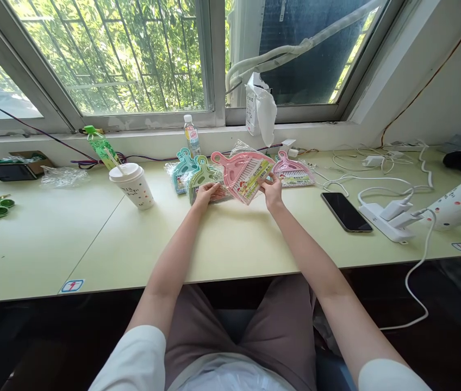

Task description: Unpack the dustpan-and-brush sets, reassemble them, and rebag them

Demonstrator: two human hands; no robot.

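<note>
Just above the middle of the smooth, pale yellow-green table (pixel 141 244), a pink dustpan set (pixel 238 171) is tilted in the air, its flat pan flaring out from a rounded handle with a loop at the end. Clear, crinkled film wraps it, catching light along the folds, and a row of pale, comb-like bristles runs beside a printed label in green and yellow. The right hand (pixel 272 191) has the set by its lower right corner, fingers closed in a pinch with the thumb laid over the front of the wrapper. The left hand (pixel 207 194) lies at the front of a green dustpan set (pixel 201 171), fingers bent and drawn together, pointing toward the pink one; whether they grip the packet or merely rest on it, I cannot tell (the fingertips are partly lost against the patterned wrapping).

Behind and to the left of the green set sits a blue dustpan set (pixel 184 167), the same glossy plastic in similar film. To the right of the raised set, a second pink set (pixel 293 171) lies on the table, its looped handle pointing toward the window. A white lidded cup (pixel 135 187) with a straw and small printed dots stands on the left; a flat, dark, glassy phone (pixel 347 212) lies on the right, near a white, boxy power strip (pixel 387 221).
</note>
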